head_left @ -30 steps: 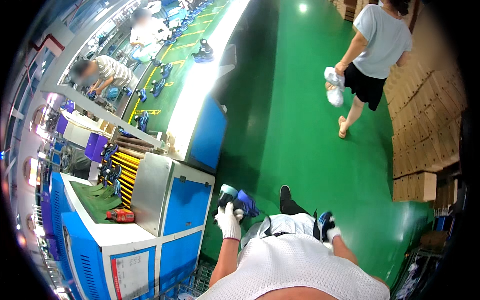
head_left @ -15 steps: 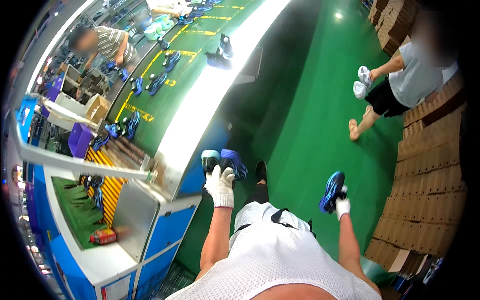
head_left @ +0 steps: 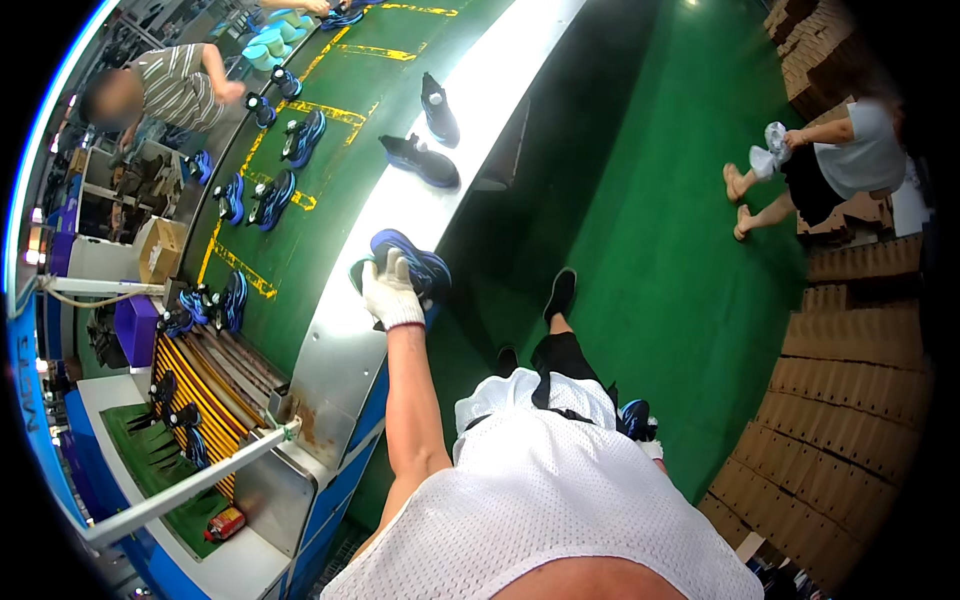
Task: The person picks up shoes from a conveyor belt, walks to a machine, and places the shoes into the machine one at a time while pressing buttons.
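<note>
Head cam: I log L hand (head_left: 391, 294) clamped on blue sneaker (head_left: 427, 270), R hand (head_left: 652, 450) gripping another shoe (head_left: 633, 415). Two dark sneakers (head_left: 422, 163) set on metal ledge (head_left: 345, 325); held ones unreleased.

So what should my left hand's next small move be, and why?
Probably lower the blue-soled shoe onto the metal ledge beside the green belt: the gloved left hand holds it at the ledge's edge, and two dark shoes rest a little farther along that ledge.
</note>
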A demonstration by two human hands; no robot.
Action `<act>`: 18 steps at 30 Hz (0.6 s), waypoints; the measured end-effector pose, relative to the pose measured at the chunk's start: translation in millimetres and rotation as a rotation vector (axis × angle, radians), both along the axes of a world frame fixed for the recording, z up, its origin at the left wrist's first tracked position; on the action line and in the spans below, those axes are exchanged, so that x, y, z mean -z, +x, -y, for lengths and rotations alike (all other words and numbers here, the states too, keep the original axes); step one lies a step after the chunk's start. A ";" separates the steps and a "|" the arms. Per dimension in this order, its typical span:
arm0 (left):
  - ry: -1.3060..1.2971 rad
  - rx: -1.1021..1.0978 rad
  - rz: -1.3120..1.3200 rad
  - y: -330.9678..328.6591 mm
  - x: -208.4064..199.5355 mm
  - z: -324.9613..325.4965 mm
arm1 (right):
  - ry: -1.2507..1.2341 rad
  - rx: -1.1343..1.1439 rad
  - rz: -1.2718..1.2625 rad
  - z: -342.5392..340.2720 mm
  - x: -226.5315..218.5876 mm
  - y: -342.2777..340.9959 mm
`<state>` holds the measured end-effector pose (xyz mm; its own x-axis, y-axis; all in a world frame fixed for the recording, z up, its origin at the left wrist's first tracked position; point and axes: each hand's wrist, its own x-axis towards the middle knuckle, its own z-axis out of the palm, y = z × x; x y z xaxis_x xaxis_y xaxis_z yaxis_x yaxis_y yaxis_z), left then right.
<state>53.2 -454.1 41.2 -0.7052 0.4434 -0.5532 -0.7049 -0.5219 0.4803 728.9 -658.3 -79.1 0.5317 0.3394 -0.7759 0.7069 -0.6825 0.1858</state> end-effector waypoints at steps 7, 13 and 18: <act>-0.148 -0.214 -0.108 -97.5 67.7 -130.3 | 0.206 -0.200 0.001 -213.0 32.5 7.4; -0.464 -0.168 -0.451 -145.9 19.1 -96.0 | 0.453 -0.106 -0.148 -429.2 46.7 1.7; -1.196 0.020 -0.833 -81.4 -67.0 -62.0 | 0.567 -0.048 -0.292 -559.7 -15.8 -84.4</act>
